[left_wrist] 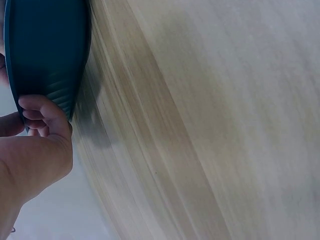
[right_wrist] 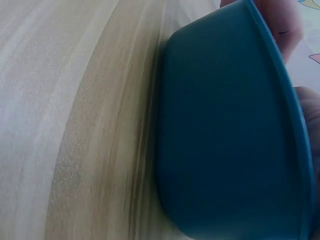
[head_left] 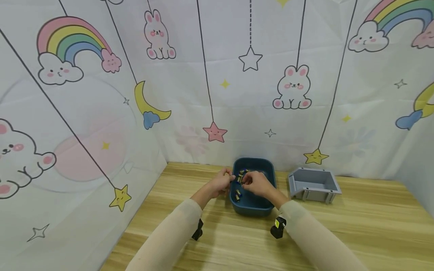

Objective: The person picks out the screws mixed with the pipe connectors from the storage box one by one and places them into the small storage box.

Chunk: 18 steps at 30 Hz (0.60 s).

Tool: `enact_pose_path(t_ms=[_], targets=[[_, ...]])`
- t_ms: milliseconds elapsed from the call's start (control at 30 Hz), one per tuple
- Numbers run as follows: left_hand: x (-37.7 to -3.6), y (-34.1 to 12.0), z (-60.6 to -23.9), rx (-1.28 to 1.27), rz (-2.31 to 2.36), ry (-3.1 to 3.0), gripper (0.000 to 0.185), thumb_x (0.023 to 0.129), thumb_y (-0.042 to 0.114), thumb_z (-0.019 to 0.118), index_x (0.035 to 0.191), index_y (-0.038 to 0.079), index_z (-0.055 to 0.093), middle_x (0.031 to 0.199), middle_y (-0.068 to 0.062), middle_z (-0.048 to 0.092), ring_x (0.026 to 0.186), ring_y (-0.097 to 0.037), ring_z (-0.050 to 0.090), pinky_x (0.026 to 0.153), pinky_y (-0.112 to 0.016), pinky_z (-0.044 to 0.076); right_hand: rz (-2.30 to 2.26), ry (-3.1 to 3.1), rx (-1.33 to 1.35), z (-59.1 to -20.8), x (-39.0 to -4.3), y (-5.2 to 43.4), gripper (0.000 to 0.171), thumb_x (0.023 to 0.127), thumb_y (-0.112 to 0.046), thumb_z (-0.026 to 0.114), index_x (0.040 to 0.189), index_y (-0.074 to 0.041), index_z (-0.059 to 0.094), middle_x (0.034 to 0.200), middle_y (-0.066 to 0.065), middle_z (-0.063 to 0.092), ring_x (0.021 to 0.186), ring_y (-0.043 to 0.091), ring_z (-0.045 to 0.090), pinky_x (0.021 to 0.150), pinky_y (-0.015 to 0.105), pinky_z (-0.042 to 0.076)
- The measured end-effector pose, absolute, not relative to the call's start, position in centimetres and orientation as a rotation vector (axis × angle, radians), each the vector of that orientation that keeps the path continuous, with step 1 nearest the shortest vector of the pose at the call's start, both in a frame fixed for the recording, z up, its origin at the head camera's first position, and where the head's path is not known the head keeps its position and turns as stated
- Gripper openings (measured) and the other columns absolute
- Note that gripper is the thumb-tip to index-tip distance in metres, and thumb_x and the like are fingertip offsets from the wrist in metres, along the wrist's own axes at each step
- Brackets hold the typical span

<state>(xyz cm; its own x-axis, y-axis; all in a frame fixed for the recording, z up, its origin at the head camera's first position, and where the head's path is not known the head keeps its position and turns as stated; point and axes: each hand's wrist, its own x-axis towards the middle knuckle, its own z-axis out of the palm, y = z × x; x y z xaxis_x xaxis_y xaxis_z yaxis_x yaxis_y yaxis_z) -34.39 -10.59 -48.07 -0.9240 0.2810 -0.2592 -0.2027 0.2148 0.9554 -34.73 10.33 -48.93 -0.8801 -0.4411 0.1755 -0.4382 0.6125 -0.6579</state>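
A deep teal plastic bin (head_left: 254,210) stands on the table, with several small dark blue and gold pieces (head_left: 238,195) lying inside. At the bin's left rim my left hand (head_left: 222,182) grips the edge, thumb over the rim and bent fingers against the outer wall. The left wrist view shows these curled fingers (left_wrist: 47,112) close up. My right hand (head_left: 257,183) reaches into the bin, its bent fingertips among the small pieces. Whether a piece is pinched there is hidden. In the right wrist view the bin's wall (right_wrist: 225,130) covers most of that hand.
A grey open-fronted plastic bin (head_left: 315,194) stands to the right of the teal one. Both are on a wood-grain table (head_left: 234,244), near a white patterned cloth (head_left: 244,113) at the back. Small black devices (head_left: 278,227) are strapped at both wrists.
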Motion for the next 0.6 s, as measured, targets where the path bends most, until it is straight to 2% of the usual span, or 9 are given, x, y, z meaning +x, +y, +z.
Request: enact_pose_path(t_ms=[233,500,600], targets=[[-34.22,-10.57,-47.94,0.076,1.757,2.111,0.011,0.113,0.021,0.049,0.116,0.015,0.041,0.067,0.001,0.038,0.059,-0.017,0.040,0.060,-0.035,0.035,-1.140,2.820,-0.718,-49.36,-35.04,10.06,0.009,0.091,-0.005,0.080,0.097,-0.002,0.075,0.085,0.001,0.071,0.077,0.013,0.065,0.074,0.035,0.056],[-34.41,-10.47,-47.85,0.078,1.801,2.049,0.013,0.113,0.018,0.049,0.118,0.013,0.040,0.063,0.004,0.032,0.054,-0.013,0.030,0.057,-0.032,0.032,-1.128,2.821,-0.643,-49.55,-35.47,10.13,0.008,0.093,-0.006,0.080,0.097,-0.002,0.075,0.089,0.002,0.073,0.082,0.016,0.068,0.079,0.039,0.058],[-34.47,-10.44,-47.98,0.073,1.800,2.055,0.012,0.113,0.018,0.050,0.119,0.013,0.040,0.064,0.003,0.034,0.055,-0.014,0.032,0.058,-0.032,0.034,-1.112,2.818,-0.593,-49.68,-35.64,10.09,0.009,0.092,-0.007,0.080,0.098,-0.002,0.076,0.089,0.002,0.073,0.083,0.016,0.068,0.081,0.040,0.058]])
